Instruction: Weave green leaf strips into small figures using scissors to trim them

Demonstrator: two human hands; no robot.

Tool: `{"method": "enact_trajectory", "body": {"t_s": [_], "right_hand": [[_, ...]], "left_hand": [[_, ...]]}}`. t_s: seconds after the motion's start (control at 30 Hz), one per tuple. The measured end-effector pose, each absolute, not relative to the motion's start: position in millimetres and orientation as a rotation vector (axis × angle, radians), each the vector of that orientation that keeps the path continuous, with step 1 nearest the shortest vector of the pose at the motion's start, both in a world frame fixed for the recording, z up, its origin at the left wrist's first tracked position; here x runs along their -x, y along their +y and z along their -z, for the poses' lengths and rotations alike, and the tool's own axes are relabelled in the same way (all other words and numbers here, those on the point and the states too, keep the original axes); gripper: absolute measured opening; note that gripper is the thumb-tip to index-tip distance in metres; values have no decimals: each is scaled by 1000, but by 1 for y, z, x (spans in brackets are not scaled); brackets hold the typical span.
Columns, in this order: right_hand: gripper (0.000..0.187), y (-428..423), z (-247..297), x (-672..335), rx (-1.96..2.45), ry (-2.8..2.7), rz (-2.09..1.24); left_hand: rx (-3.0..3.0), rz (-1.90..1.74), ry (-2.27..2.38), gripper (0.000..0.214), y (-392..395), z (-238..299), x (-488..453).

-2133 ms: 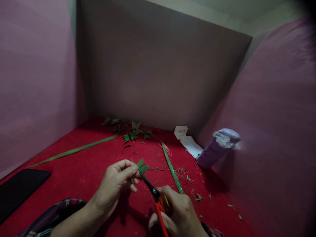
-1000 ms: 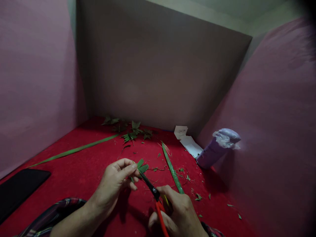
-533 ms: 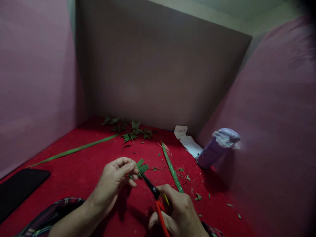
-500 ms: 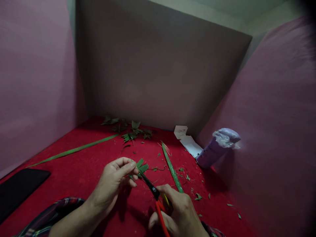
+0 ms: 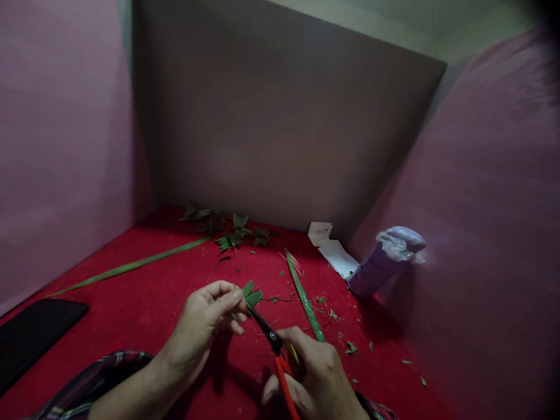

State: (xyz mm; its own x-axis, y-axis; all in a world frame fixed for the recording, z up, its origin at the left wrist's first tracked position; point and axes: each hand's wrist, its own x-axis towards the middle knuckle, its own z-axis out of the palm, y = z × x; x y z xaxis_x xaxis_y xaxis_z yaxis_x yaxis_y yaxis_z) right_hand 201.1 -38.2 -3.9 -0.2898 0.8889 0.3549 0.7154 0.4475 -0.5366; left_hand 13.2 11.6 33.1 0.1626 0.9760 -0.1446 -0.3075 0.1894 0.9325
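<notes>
Between the thumb and fingers of my left hand (image 5: 207,318) is a small cut piece of green leaf (image 5: 254,297), its narrow lobes pointing up and right. My right hand (image 5: 321,373) grips scissors (image 5: 272,335) with red and yellow handles and dark blades. The blade tips touch or overlap the base of the leaf piece near my left fingertips. My fingers partly hide the leaf and the tips, so I cannot tell whether the blades are closed.
A long green leaf strip (image 5: 304,294) lies just beyond my right hand, another strip (image 5: 131,266) to the left. Lobed leaves (image 5: 236,236) lie at the back, scraps on the right. White papers (image 5: 336,258), a purple cylinder (image 5: 376,268) and a black flat object (image 5: 39,332) rest on the red cloth (image 5: 175,286).
Almost nothing differs. My left fingers have shifted very slightly to the right around the leaf piece, and the scissors stay at its base.
</notes>
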Motion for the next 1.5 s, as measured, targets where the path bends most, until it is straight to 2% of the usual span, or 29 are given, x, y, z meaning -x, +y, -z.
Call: {"method": "enact_trajectory", "body": {"t_s": [0.97,1.23,1.5], "right_hand": [[33,-38,4,-203,1254,-2094,-359],[13,-38,2,-204,1210,-1928,-559],[19,-36,-4,-205,1281,-1780,-674]], "left_hand": [[-875,-1137,913,15,11,-33,-13],[-858,-1134,906,15,11,-34,-14],[-899,-1153,963,14,14,-38,-13]]}}
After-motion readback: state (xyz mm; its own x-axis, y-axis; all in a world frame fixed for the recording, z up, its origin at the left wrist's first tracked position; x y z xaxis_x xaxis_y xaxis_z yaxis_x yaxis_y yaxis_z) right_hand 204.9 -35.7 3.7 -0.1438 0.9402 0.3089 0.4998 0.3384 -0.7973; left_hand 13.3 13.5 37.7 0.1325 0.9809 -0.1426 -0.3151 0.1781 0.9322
